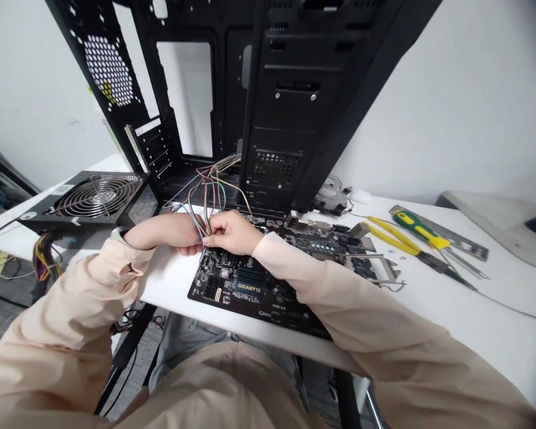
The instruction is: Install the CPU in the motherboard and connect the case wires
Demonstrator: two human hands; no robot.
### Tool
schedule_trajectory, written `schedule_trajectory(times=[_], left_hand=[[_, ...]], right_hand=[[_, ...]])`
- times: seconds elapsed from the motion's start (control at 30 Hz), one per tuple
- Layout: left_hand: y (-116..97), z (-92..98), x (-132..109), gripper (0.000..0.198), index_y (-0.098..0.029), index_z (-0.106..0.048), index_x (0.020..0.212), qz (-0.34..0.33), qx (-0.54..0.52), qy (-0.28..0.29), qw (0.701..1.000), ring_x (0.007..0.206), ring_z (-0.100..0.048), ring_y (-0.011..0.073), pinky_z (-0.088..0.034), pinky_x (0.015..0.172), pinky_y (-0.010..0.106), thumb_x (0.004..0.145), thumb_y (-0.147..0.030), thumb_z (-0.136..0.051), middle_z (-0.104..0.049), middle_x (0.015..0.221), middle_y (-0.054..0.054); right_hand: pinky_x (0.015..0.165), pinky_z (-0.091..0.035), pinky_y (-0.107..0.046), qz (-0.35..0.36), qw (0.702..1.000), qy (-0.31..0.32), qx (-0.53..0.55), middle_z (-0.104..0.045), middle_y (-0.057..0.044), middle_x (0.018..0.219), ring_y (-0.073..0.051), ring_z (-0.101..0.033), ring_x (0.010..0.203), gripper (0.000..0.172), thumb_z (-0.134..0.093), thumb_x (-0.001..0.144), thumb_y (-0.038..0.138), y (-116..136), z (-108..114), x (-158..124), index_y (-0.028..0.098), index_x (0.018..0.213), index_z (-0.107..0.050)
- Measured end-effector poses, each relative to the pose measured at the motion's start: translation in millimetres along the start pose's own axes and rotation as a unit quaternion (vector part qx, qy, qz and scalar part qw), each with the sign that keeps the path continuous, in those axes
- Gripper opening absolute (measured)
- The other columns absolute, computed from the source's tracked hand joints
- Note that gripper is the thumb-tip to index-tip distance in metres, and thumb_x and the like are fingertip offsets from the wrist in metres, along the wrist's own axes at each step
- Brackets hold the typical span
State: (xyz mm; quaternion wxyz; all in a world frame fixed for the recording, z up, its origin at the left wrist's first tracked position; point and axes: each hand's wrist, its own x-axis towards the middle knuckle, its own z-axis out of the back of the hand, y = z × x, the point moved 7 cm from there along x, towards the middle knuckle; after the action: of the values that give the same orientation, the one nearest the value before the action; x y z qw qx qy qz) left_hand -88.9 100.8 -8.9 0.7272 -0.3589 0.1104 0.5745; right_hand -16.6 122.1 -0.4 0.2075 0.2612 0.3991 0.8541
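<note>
My left hand (170, 234) and my right hand (234, 233) meet above a black Gigabyte motherboard (250, 286) lying on the white table. Thin coloured wires (214, 196) rise from the black PC case (272, 101) and run down between my hands. My right fingertips pinch these wires. The left fingers are curled and partly hidden behind the right hand, so their grip is unclear. Both forearms are in beige sleeves, and my right forearm covers part of the board.
A power supply with a round metal fan grille (99, 196) sits at the table's left end, its cable bundle hanging over the edge. To the right lie yellow-handled pliers (395, 236), a green-and-yellow screwdriver (417, 229), a metal bracket (442, 233) and a CPU cooler (330, 199).
</note>
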Motion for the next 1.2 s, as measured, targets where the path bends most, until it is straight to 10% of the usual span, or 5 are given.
schedule_trajectory(times=[0.3,0.67,0.9,1.2], left_hand=[[-2,0.8,-3,0.016,-0.015,-0.057,0.065,0.031,-0.009,-0.016,0.999,0.052,-0.058,0.012,-0.048,0.051,0.02,0.078,-0.018,-0.047,-0.063,0.06,0.003],[-7,3.0,-6,0.016,-0.016,-0.054,0.054,0.027,-0.02,-0.016,0.999,0.044,-0.051,0.011,-0.046,0.052,0.021,0.07,-0.017,-0.051,-0.051,0.043,-0.003],[-1,2.0,-6,0.013,-0.017,-0.055,0.061,0.028,-0.039,-0.036,0.998,0.048,-0.057,0.0131,-0.046,0.049,0.021,0.072,-0.016,-0.049,-0.058,0.051,-0.001],[-4,4.9,-13,0.015,-0.018,-0.056,0.063,-0.063,-0.021,-0.077,0.995,0.053,-0.053,0.0132,-0.041,0.053,0.022,0.073,-0.023,-0.046,-0.058,0.055,-0.001]], right_hand=[[0.054,-0.029,-0.022,-0.019,0.999,-0.028,-0.021,-0.039,0.009,0.047,-0.007,-0.037,0.051,0.035,-0.071,0.067,0.007,1,6,0,0.015,0.047,-0.043],[0.058,-0.034,-0.021,0.013,0.996,0.078,0.03,-0.05,0.006,0.054,-0.008,-0.046,0.056,0.022,-0.075,0.065,0.01,3,-8,0,0.012,0.054,-0.057],[0.054,-0.029,-0.021,0.014,1.0,0.011,-0.013,-0.043,0.008,0.05,-0.006,-0.039,0.052,0.025,-0.072,0.066,0.012,5,0,-1,0.014,0.053,-0.051],[0.058,-0.035,-0.021,0.002,0.988,0.065,0.138,-0.051,0.007,0.058,-0.008,-0.045,0.057,0.011,-0.06,0.06,0.003,4,5,0,0.013,0.064,-0.061]])
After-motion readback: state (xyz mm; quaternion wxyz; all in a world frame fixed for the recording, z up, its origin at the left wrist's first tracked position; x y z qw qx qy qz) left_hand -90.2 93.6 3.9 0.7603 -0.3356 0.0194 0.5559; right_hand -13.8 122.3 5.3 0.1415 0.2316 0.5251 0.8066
